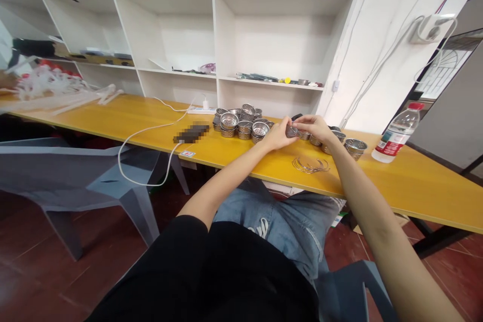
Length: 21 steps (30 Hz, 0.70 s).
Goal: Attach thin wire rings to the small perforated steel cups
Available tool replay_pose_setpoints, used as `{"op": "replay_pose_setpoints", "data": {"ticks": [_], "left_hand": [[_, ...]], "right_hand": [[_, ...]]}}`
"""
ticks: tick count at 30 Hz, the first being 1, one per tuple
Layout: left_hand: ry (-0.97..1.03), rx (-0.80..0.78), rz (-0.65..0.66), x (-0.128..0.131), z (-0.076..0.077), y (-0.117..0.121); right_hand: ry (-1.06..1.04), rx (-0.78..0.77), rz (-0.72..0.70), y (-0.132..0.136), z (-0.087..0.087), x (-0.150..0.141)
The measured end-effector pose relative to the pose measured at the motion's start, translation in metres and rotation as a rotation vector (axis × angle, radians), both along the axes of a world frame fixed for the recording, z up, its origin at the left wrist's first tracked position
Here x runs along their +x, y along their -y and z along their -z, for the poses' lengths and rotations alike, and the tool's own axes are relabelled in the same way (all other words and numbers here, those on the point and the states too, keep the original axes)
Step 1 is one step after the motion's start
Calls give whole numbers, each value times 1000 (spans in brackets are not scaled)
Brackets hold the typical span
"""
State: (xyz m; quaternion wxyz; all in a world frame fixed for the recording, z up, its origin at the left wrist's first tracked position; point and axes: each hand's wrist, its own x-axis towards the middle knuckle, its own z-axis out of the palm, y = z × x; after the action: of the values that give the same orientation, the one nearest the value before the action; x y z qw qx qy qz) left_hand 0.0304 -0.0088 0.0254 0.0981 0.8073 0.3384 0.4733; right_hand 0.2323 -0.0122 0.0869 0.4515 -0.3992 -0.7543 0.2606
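Observation:
Over the yellow table, my left hand (278,135) is closed around a small metal strainer basket (291,131). My right hand (314,126) has its fingers pinched together at the basket's far side and top; whether they hold a separate part is too small to tell. Several perforated metal strainer baskets (229,121) stand stacked and grouped to the left of my hands. More strainer baskets (355,148) sit to the right, partly hidden by my right hand and forearm. Nearer to me lies a loose pile of thin curved wires (310,165).
A water bottle (398,133) with a red cap stands at the right. A white cable (130,136) loops past the table's front edge to a blurred dark object (191,133). Behind rise white shelves (279,35). A grey chair (113,181) is at the left.

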Motion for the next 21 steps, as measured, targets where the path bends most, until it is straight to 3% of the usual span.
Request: {"op": "replay_pose_setpoints", "data": {"ticks": [8, 16, 21], "left_hand": [[112, 30, 16, -3, 0, -2], [188, 50, 110, -4, 2, -5], [215, 118, 110, -3, 3, -10]], "right_hand": [[-31, 262, 81, -9, 10, -15], [-2, 280, 137, -8, 12, -21], [110, 440, 172, -4, 12, -30]]}}
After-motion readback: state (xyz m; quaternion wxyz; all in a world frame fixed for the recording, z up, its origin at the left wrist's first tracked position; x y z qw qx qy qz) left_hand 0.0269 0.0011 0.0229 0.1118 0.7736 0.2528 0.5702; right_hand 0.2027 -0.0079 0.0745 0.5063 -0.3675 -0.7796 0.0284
